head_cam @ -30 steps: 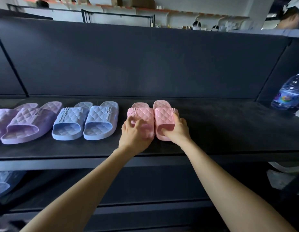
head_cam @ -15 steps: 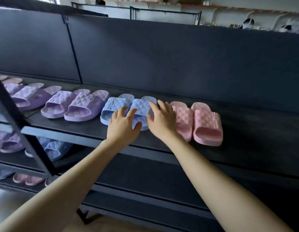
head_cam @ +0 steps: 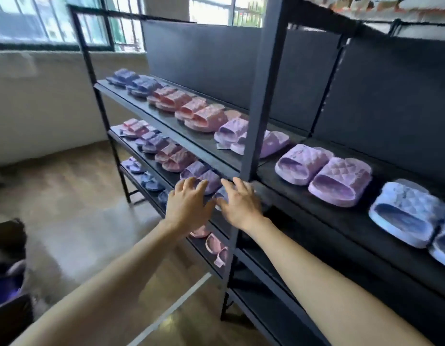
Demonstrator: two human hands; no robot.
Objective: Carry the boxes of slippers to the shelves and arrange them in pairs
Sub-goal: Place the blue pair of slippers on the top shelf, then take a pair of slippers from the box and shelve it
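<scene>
Pairs of quilted slippers line the black metal shelves (head_cam: 211, 156). On the top board a purple pair (head_cam: 323, 171) and a blue pair (head_cam: 408, 216) sit to the right of the upright post (head_cam: 256, 96); another purple pair (head_cam: 243, 136) and pink pairs (head_cam: 201, 113) run away to the left. My left hand (head_cam: 189, 203) and my right hand (head_cam: 238, 203) hover side by side in front of the shelf edge, fingers spread and holding nothing. A dark box (head_cam: 9, 270) with purple slippers inside stands on the floor at the far left.
Lower boards carry more pink, purple and blue pairs (head_cam: 171, 156). A wooden floor (head_cam: 79, 196) stretches left of the shelves toward a pale wall under barred windows (head_cam: 41, 23). Dark back panels close off the rear of the shelves.
My view has swung left along the shelves. Both hands have come off the pink and blue slippers and now hang spread in the air before the shelf edge.
</scene>
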